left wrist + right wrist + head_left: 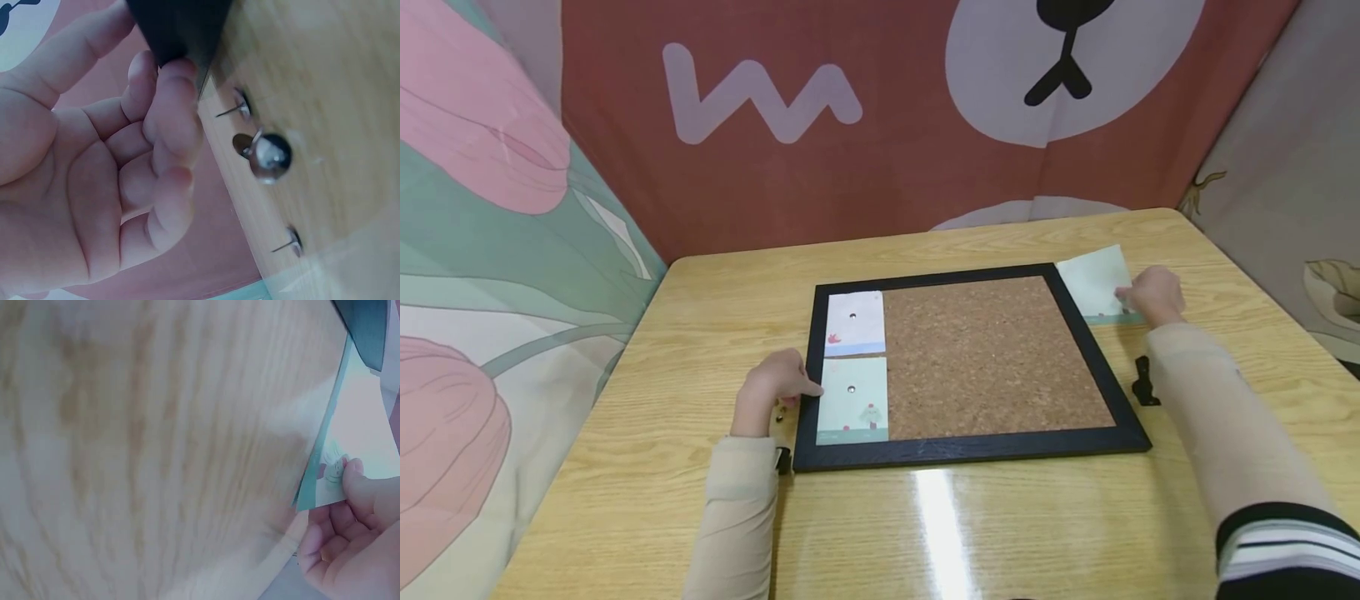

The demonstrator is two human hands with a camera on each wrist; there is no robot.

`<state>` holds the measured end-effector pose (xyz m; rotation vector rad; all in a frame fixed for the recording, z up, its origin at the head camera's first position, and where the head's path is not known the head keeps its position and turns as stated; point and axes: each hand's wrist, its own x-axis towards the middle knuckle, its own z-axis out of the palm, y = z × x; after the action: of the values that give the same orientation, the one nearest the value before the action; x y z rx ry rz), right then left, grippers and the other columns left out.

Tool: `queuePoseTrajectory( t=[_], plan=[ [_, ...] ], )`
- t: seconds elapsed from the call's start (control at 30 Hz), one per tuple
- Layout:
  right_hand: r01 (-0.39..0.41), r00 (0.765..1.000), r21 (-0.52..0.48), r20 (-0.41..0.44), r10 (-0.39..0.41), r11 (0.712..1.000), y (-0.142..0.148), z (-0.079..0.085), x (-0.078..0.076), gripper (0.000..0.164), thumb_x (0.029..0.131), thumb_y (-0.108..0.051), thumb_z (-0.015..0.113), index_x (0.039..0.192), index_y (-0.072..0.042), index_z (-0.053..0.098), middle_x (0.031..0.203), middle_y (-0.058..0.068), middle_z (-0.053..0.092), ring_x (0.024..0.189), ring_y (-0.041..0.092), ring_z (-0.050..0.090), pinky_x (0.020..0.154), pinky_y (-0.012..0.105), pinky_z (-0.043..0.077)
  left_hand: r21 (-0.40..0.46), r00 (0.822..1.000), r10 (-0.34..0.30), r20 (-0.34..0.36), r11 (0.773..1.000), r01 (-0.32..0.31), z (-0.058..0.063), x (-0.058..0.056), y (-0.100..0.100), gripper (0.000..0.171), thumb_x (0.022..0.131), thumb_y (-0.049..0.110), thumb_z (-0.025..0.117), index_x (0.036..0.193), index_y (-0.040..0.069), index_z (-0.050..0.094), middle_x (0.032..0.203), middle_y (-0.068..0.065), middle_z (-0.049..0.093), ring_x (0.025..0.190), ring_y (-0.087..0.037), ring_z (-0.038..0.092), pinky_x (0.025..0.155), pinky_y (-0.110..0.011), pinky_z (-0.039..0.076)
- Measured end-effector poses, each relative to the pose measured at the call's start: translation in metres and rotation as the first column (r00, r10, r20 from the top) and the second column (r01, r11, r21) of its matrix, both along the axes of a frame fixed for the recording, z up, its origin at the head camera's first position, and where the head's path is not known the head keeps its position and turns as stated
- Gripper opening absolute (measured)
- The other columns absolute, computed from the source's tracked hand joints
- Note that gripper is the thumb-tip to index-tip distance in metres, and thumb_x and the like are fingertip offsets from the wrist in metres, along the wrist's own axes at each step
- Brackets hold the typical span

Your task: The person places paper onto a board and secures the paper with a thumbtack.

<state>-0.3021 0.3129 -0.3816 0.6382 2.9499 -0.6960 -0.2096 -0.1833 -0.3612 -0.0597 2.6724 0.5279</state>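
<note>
A black-framed cork board [992, 358] lies on the table with two note sheets pinned along its left side. The upper is a white note [857, 325], the lower a pale green note [853, 408], each with a silver thumbtack in it. At the left rim, my left hand [775, 383] grips the frame [181, 28] between thumb and curled fingers. My right hand [1156, 296] pinches the lower right corner of another pale green note [1093, 279], beyond the board's upper right corner. In the right wrist view, thumb and fingers hold this note [359, 419] by its printed corner.
Several loose thumbtacks [272, 156] lie on the wooden table [700, 325] close beside my left hand. A black clip-like piece [1144, 383] is on the table right of the board, near my right forearm. A red printed cloth [895, 183] hangs behind the table.
</note>
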Motion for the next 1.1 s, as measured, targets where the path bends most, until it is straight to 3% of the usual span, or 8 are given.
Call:
queuePoseTrajectory(
  t=[0.1,0.23,0.33,0.53,0.77,1.1],
  plan=[
    [-0.032,0.999,-0.041,-0.030,0.030,0.999,0.002,0.001,0.003,0.031,0.086,-0.019,0.058,0.089,0.011,0.056,0.082,0.020,0.053,0.067,0.025,0.043,0.053,0.031,0.037,0.000,1.000,0.005,0.002,1.000,-0.005,0.000,0.000,0.000,0.025,0.077,0.022,0.070,0.067,0.002,0.059,0.057,-0.008,0.056,0.051,-0.016,0.051,0.048,-0.028,0.039],
    [-0.095,0.992,-0.114,-0.089,0.085,0.989,0.004,0.004,0.007,0.027,0.085,-0.014,0.058,0.075,0.011,0.056,0.058,0.009,0.047,0.055,0.021,0.038,0.050,0.032,0.034,0.006,1.000,0.005,0.000,1.000,-0.005,0.000,0.001,0.000,0.025,0.078,0.022,0.070,0.067,0.002,0.058,0.057,-0.008,0.057,0.051,-0.016,0.051,0.048,-0.028,0.039],
    [-0.130,0.985,-0.127,-0.128,0.113,0.983,0.005,0.008,0.010,0.026,0.084,-0.013,0.059,0.068,0.008,0.054,0.052,0.002,0.039,0.052,0.019,0.035,0.048,0.031,0.031,0.012,1.000,-0.001,-0.006,1.000,0.001,0.001,0.002,0.000,0.026,0.078,0.021,0.069,0.066,0.001,0.058,0.056,-0.008,0.056,0.050,-0.016,0.050,0.047,-0.027,0.039],
    [-0.147,0.976,-0.117,-0.176,0.125,0.982,0.005,0.017,0.015,0.028,0.083,-0.016,0.061,0.068,0.007,0.055,0.056,0.002,0.044,0.058,0.021,0.035,0.049,0.032,0.031,0.010,1.000,-0.005,-0.011,1.000,0.006,0.001,0.003,0.000,0.027,0.077,0.021,0.070,0.064,0.001,0.058,0.054,-0.008,0.056,0.049,-0.016,0.049,0.047,-0.027,0.039],
    [-0.151,0.970,-0.114,-0.209,0.125,0.982,0.000,0.027,0.021,0.032,0.083,-0.020,0.062,0.083,0.011,0.056,0.080,0.021,0.055,0.065,0.026,0.043,0.048,0.032,0.037,0.004,1.000,-0.010,-0.017,1.000,0.010,0.002,0.003,0.001,0.027,0.077,0.021,0.070,0.064,0.002,0.058,0.054,-0.008,0.055,0.049,-0.016,0.049,0.047,-0.027,0.038],
    [-0.140,0.967,-0.106,-0.228,0.112,0.984,-0.008,0.033,0.024,0.033,0.085,-0.023,0.060,0.089,0.009,0.056,0.079,0.017,0.055,0.067,0.026,0.044,0.051,0.033,0.036,0.007,1.000,-0.007,-0.019,1.000,0.007,0.001,0.002,0.000,0.026,0.077,0.021,0.070,0.065,0.001,0.058,0.054,-0.008,0.055,0.049,-0.016,0.049,0.047,-0.027,0.038]
  ],
)
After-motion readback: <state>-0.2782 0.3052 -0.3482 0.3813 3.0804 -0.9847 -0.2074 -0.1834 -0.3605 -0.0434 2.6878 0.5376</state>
